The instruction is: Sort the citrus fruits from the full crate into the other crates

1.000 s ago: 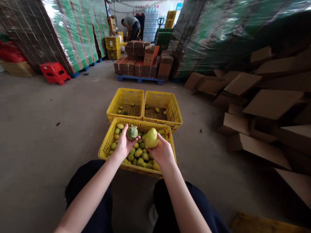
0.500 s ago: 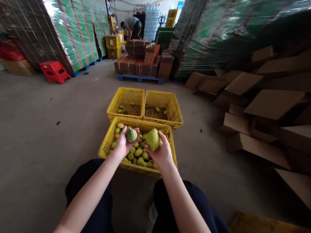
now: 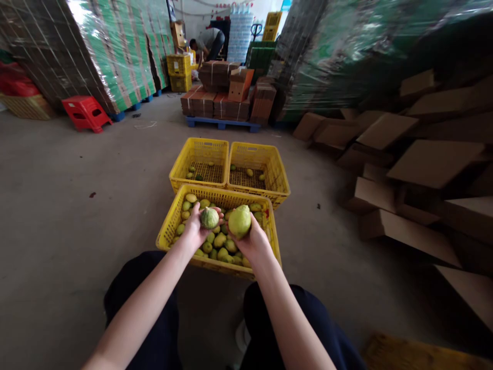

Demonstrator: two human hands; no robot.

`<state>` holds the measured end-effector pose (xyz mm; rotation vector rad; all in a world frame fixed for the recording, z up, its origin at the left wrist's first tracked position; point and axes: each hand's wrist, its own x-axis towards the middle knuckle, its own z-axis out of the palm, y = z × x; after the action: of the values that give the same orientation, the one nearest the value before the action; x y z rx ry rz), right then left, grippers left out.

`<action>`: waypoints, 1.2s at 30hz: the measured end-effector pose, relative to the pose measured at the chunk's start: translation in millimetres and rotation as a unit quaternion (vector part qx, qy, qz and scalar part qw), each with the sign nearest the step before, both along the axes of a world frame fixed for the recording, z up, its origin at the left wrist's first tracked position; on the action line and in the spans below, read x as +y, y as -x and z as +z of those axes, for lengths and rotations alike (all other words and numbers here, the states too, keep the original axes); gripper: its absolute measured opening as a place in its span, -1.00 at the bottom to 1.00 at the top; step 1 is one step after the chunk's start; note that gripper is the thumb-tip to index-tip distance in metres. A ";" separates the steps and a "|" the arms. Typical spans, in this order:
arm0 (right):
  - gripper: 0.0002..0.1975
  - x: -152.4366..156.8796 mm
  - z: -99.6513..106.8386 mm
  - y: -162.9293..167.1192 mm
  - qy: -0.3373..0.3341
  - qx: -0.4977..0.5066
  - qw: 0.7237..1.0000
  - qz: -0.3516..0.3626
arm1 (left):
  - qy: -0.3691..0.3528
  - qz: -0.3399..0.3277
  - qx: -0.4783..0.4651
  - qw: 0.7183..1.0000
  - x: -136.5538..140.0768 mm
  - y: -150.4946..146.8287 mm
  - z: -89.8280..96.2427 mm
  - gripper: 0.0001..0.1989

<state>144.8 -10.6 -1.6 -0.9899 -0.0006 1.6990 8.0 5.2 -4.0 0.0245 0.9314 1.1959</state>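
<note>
My left hand [image 3: 195, 229] holds a small, round, dark green fruit [image 3: 209, 218] with a rough skin, resting across palm and fingers. In my right hand [image 3: 255, 240] is a larger yellow-green citrus fruit [image 3: 239, 221], bumpy and narrowing toward its top; the fingers behind it are mostly hidden. Both fruits are held side by side, a little apart, above a yellow plastic crate [image 3: 169, 226]. Many yellow and green lemon-like fruits [image 3: 220, 240] lie piled in that crate.
Two more yellow crates [image 3: 179, 159] [image 3: 283, 169] stand just beyond, with a few fruits at their bottoms. Loose cardboard boxes [image 3: 435, 164] heap up on the right. Farther off are a blue pallet [image 3: 221, 125] of flattened cartons, a red stool [image 3: 87, 113] and a bending person [image 3: 210, 42].
Both fruits have turned in my hands. The larger one in my right hand has shifted slightly left, and the smaller one has moved slightly down. The person at the back bends lower.
</note>
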 end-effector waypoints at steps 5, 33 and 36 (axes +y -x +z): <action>-0.83 -2.4 6.1 -0.2 0.003 0.015 1.000 -0.003 | 0.026 0.066 -0.040 0.997 0.9 2.5 5.8 -0.71; -0.80 -5.6 15.6 -4.7 -0.033 0.057 0.997 0.044 | -0.101 -0.107 0.014 0.989 -7.3 1.5 22.3 -0.72; -0.81 -4.5 11.3 -7.2 -0.045 0.082 0.994 0.054 | -0.106 -0.143 0.038 0.983 -6.4 0.8 21.0 -0.71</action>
<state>152.0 -15.1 9.7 -0.7938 -0.0232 1.8597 7.1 -1.2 17.0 0.3660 0.8298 1.0255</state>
